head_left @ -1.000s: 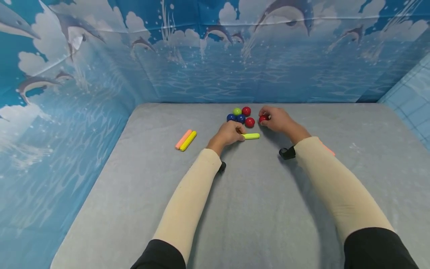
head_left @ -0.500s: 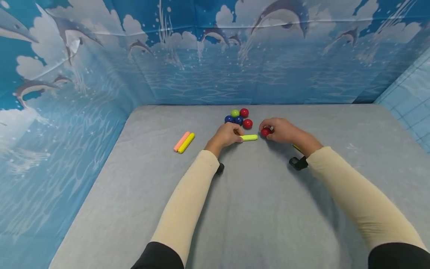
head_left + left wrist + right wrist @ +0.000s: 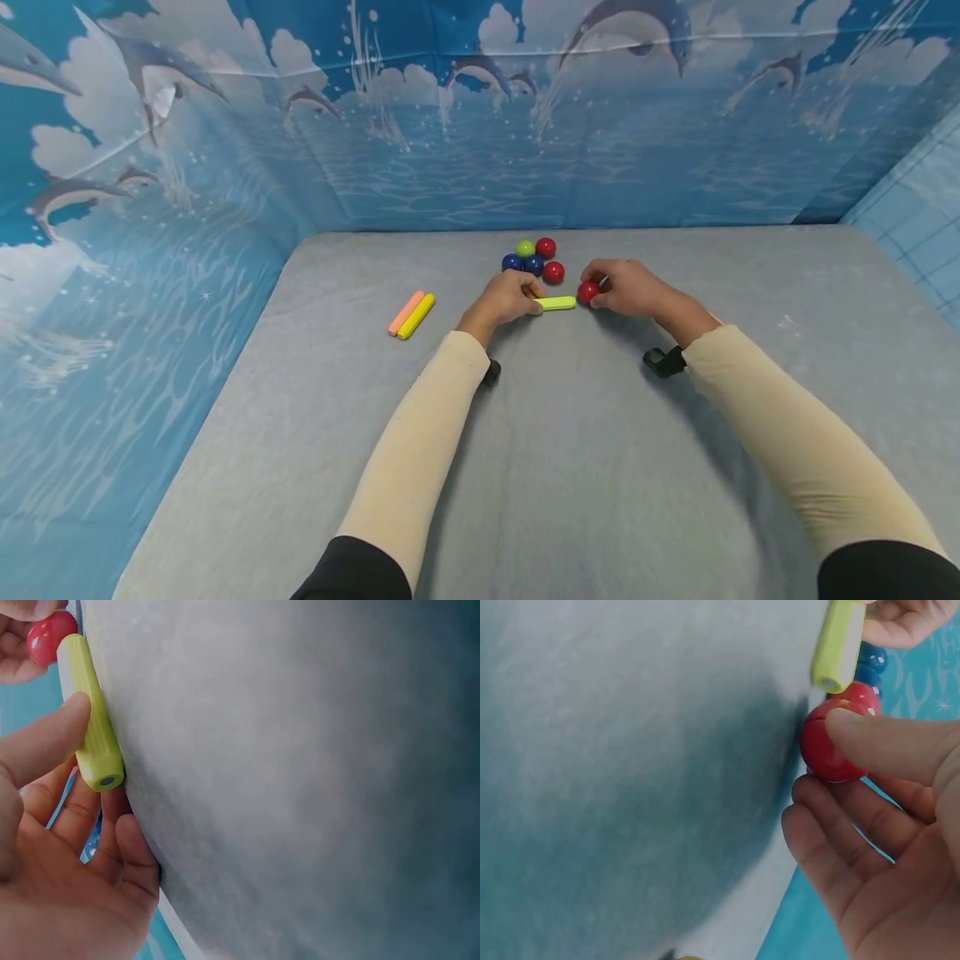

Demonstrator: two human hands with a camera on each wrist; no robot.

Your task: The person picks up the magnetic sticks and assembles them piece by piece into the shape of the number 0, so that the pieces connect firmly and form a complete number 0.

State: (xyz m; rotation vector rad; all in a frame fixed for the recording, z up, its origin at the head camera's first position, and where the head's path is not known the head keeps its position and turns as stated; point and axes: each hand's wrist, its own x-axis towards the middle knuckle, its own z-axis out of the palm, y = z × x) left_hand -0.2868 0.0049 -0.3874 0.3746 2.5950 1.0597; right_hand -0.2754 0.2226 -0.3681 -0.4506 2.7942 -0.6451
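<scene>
My left hand (image 3: pixel 504 302) pinches a lime-green highlighter (image 3: pixel 96 739) between thumb and fingers. It lies close over the grey cloth, its free end pointing right, with a fluted side and a small dark round at one end in the left wrist view. A red ball (image 3: pixel 829 750) is pinched by my right hand (image 3: pixel 628 288), thumb on top and fingers behind. In the head view that ball (image 3: pixel 588 292) sits just beyond the highlighter's right tip. Behind the left hand lie another red ball (image 3: pixel 553 272), two blue balls (image 3: pixel 533 265), a green ball (image 3: pixel 525 248) and a further red ball (image 3: pixel 546 247).
On the left of the grey cloth-covered table (image 3: pixel 315 417), an orange stick (image 3: pixel 407 313) and a yellow stick (image 3: pixel 417 317) lie side by side. A blue dolphin-printed curtain (image 3: pixel 450 167) rises behind the table's far edge. Black wrist mounts (image 3: pixel 664 362) hang at both sleeves.
The red ball in my right hand has come toward me from beside the other balls, then a little left to the highlighter's tip. My left hand has kept its grip on the highlighter.
</scene>
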